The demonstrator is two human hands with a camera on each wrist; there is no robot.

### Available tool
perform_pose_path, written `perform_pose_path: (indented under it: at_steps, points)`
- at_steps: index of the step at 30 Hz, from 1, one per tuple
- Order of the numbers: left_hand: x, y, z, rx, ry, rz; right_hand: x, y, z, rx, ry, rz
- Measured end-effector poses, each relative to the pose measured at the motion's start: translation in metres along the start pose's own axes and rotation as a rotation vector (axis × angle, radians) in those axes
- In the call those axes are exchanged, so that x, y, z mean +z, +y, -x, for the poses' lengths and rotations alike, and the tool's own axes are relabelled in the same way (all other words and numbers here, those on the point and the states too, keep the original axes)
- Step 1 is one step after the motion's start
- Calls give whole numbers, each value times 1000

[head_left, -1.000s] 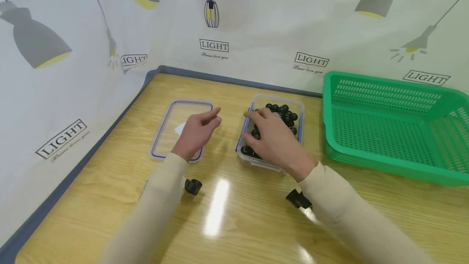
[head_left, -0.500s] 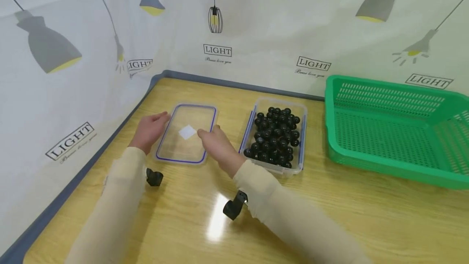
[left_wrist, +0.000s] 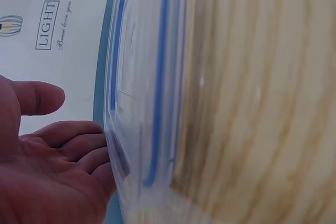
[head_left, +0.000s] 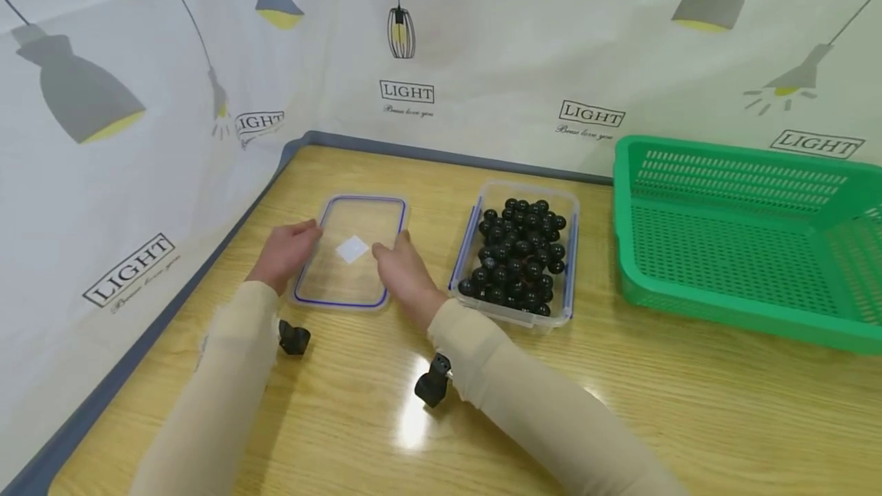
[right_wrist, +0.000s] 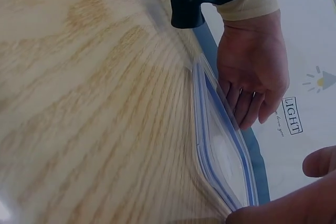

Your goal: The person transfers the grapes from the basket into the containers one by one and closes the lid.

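Observation:
A clear plastic lid (head_left: 324,300) with a blue seal lies flat on the table, a white square patch (head_left: 352,249) showing at its middle. At its left edge is my left hand (head_left: 281,255); in the left wrist view the fingers (left_wrist: 79,142) reach the rim while the thumb stays raised and apart. Along the right edge sits my right hand (head_left: 406,274), its fingers touching the rim and its thumb (right_wrist: 320,162) lifted off. To the right stands a clear lidless box (head_left: 527,320) filled with shiny black balls (head_left: 513,259).
A green perforated basket (head_left: 730,316) stands on the right of the wooden table (head_left: 331,419). A white sheet printed with lamps (head_left: 482,44) hangs behind and to the left. A black wrist camera (head_left: 432,383) hangs below the right sleeve.
Both hands have moved left: the right from over the box of balls to the lid's right edge, the left from over the lid to its left edge. Over the last half second they barely move.

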State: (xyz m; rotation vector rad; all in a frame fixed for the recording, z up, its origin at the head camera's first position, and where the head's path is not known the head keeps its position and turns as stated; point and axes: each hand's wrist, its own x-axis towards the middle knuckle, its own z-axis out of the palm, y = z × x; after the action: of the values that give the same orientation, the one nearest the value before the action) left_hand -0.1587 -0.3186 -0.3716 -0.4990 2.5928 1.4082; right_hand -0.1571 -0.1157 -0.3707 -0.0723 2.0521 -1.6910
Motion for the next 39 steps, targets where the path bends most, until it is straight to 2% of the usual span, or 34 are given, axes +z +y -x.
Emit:
perform_pose_path:
  at_steps: [7, 12, 17, 19, 22, 26, 30, 34, 39]
  points:
    - [2, -1, 4, 3, 34, 48, -6, -2, -3, -59, 95, 31]
    - [0, 1, 7, 28, 47, 140, -14, -7, 4, -87, 134, -33]
    - [-2, 17, 16, 105, 42, 318, -28, -28, 23, -135, 107, -49]
    - [-1, 27, 23, 149, 31, 408, -40, -39, 34, -152, 93, -20]
    - [6, 47, 35, 199, 3, 481, -67, -51, 51, -170, 59, 8]
    - [27, 79, 45, 265, -38, 525, -114, -56, 69, -200, 21, -82]
    - [58, 110, 50, 319, -114, 521, -162, -52, 86, -218, 50, -188]
    - [88, 132, 52, 332, -148, 487, -200, -46, 104, -183, 89, -183]
    - [120, 149, 52, 345, -165, 440, -234, -40, 120, -153, 107, -72]
